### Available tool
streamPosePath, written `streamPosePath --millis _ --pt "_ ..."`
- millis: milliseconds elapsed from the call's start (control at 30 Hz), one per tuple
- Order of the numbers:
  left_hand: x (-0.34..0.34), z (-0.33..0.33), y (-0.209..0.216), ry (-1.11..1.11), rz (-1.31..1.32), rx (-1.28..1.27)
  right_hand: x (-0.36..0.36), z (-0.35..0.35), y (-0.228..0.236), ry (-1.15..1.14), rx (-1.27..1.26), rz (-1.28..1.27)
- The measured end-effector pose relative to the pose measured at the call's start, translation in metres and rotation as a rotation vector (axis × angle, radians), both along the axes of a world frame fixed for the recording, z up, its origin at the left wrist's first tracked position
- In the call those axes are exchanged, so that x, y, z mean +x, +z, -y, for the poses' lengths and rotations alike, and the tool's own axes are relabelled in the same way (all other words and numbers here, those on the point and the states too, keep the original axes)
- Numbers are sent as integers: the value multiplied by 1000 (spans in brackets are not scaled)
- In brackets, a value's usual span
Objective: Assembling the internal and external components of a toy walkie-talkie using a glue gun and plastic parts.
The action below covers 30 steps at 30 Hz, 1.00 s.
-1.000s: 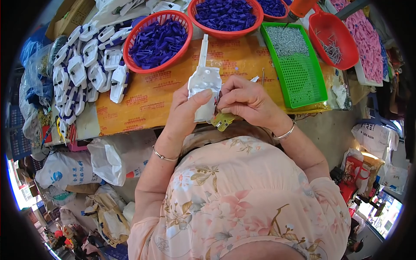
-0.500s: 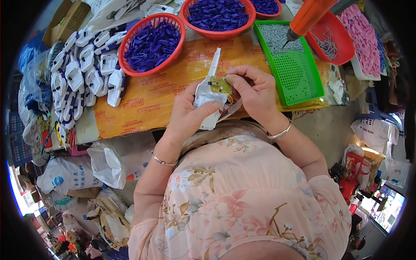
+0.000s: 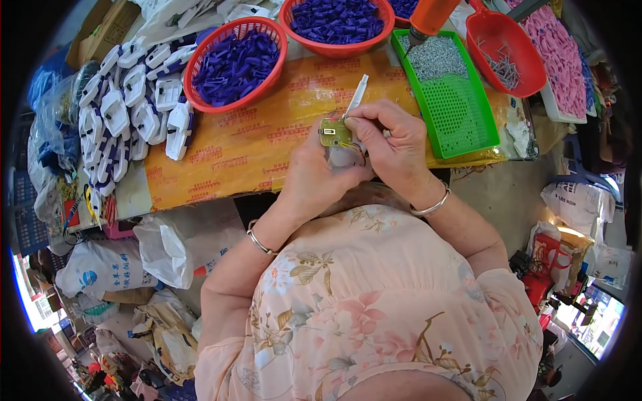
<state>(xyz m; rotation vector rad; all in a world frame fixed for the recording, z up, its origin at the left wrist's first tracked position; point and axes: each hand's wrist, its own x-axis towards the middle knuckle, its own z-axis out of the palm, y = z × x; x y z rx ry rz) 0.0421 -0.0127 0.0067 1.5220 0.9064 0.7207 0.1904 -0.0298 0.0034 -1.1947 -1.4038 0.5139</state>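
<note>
Close to my body, over the table's front edge, both hands work on one white plastic housing (image 3: pixel 356 95) with a long narrow stem pointing up and away. My left hand (image 3: pixel 314 170) is closed round the housing's wide body. A small green-yellow circuit board (image 3: pixel 332 133) lies at the top of that body, with thin yellow wires below it. My right hand (image 3: pixel 394 137) is closed, its thumb and fingertips pinching at the board's right edge beside the stem. The fingers hide most of the housing and the exact spot of the pinch.
A green tray (image 3: pixel 461 123) of small screws stands right, beside a red scoop (image 3: pixel 506 47) with metal pins. An orange power screwdriver (image 3: pixel 428 20) hangs over the tray. Red baskets (image 3: pixel 235 63) of purple parts stand at the back; white-and-purple housings (image 3: pixel 115 113) pile up left.
The housing has tilted, its stem now leaning right. The circuit board has moved left and down onto the housing's body. The hanging screwdriver has swung left.
</note>
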Motion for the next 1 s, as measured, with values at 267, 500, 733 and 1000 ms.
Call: streamPosePath --millis 267,500,733,1000 --pt "-3 -1 -2 12 -73 0 -2 6 1 84 -191 -307" --pt "0 -1 12 44 -323 195 -1 9 9 96 -197 -372" --pt "-6 -5 6 31 -157 37 10 7 -2 26 -95 -161" --pt "-12 -3 4 46 202 -395 21 7 -1 64 72 203"
